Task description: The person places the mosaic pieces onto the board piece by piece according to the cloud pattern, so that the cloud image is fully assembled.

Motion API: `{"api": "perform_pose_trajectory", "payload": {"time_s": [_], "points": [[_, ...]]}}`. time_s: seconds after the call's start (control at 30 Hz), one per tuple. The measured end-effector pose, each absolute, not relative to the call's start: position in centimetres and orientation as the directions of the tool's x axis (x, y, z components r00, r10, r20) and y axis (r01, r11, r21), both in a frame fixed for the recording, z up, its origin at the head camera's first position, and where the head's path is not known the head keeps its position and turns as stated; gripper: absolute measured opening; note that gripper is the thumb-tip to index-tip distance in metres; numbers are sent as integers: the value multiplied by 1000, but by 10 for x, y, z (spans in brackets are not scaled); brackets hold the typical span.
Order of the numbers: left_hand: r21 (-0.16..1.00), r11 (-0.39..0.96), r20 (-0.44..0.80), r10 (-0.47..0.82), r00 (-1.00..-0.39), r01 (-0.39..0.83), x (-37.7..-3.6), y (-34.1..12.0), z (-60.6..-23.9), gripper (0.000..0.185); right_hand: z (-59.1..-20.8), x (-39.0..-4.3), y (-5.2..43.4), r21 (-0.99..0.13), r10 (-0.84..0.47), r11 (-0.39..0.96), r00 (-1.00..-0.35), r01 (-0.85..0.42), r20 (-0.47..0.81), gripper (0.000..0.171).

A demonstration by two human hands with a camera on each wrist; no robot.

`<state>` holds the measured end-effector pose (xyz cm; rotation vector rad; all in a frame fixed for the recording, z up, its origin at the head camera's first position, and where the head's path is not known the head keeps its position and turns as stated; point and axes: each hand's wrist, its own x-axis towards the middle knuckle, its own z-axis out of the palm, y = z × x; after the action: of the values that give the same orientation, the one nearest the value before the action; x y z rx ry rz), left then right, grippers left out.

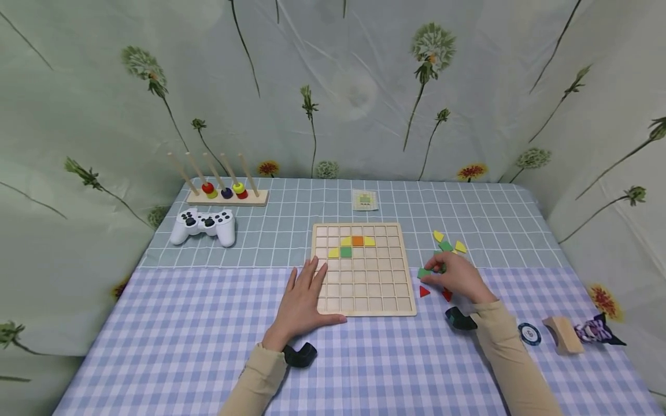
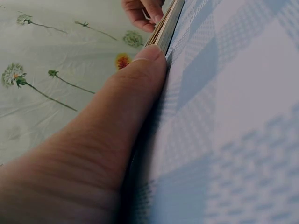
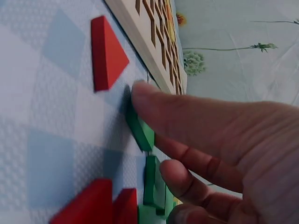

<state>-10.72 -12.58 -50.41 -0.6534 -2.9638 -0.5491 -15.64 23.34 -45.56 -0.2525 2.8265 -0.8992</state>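
A wooden grid board (image 1: 366,289) lies on the checked cloth, with several colored pieces in its upper cells, among them an orange square (image 1: 357,241) and a green square (image 1: 346,252). My left hand (image 1: 304,303) rests on the board's lower left side, fingers spread, its thumb along the near edge. To the right of the board, my right hand (image 1: 458,277) pinches a green block (image 3: 139,127) between thumb and forefinger, low over the cloth. A red triangle (image 3: 106,56) lies beside that thumb. More green blocks (image 3: 155,182) sit under the other fingers, which partly hide them.
Yellow pieces (image 1: 460,247) lie beyond the right hand. A patterned card (image 1: 365,200) is behind the board. At the back left stand a peg stand (image 1: 255,199) with beads and a white game controller (image 1: 225,228). A round chip (image 1: 529,334) and wooden arch (image 1: 567,336) lie right.
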Motion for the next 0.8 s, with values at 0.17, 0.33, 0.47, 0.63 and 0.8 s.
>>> {"api": "perform_pose_trajectory", "payload": {"time_s": [0.17,0.33,0.47,0.63,0.8], "points": [[328,849,130,394,-910,414,-107,-126,-504,120,-458,-156,229,-607,-213,785,-974,-124,-77,21],[326,851,136,389,-911,412,-107,-127,-505,120,-461,-158,224,-642,-215,757,-975,-126,-63,19],[331,850,133,389,-911,411,-107,-128,-506,120,-462,-160,222,-651,-211,747,-977,-135,-39,19],[332,848,134,392,-910,413,-107,-128,-507,120,-459,-164,216,-665,-181,734,-983,-139,6,19],[340,844,133,394,-910,415,-107,-128,-506,120,-458,-173,203,-692,-129,711,-991,-123,43,19]]}}
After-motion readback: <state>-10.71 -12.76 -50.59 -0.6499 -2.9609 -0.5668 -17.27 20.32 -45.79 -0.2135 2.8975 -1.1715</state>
